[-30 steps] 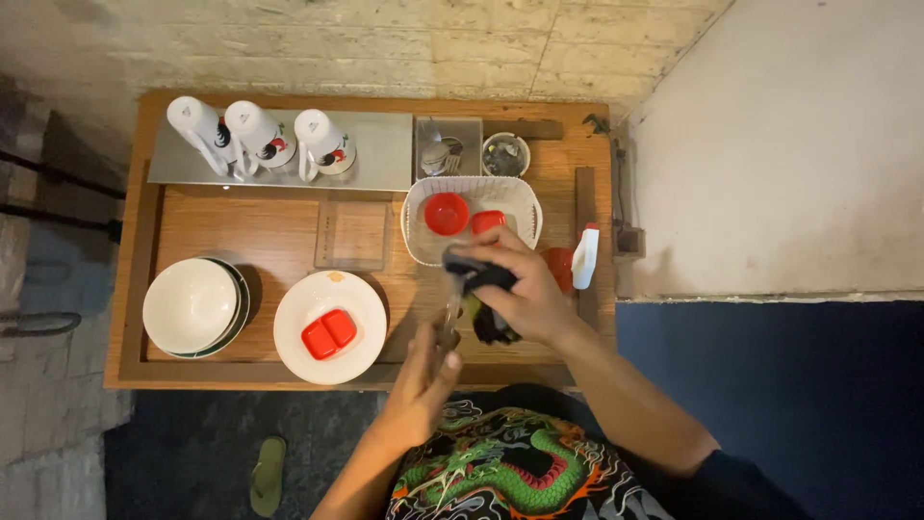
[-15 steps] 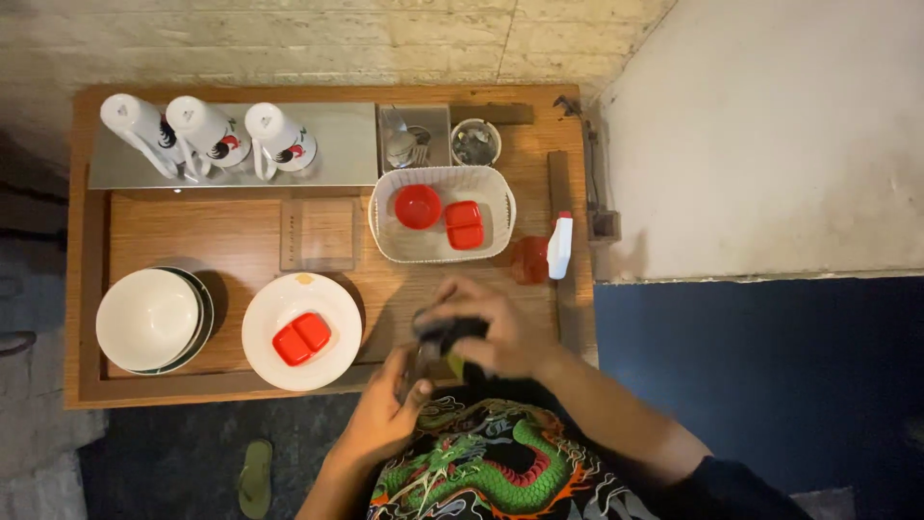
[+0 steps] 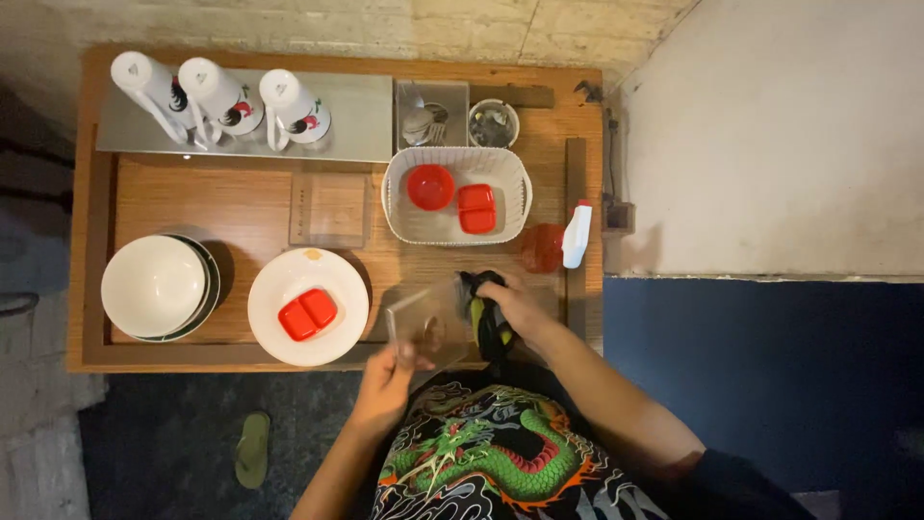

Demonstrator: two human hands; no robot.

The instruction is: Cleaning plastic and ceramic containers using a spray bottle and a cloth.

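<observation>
Clear square lid (image 3: 428, 323): left hand (image 3: 390, 371) pinches it, right hand (image 3: 515, 308) clasps dark cloth (image 3: 486, 308).

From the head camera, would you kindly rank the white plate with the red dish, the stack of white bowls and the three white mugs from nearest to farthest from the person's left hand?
Measured from the left hand, which holds a clear glass pane:
1. White plate with the red dish, just up and left of the hand.
2. Stack of white bowls, farther left near the table's edge.
3. Three white mugs, along the far back on the metal tray.
</observation>
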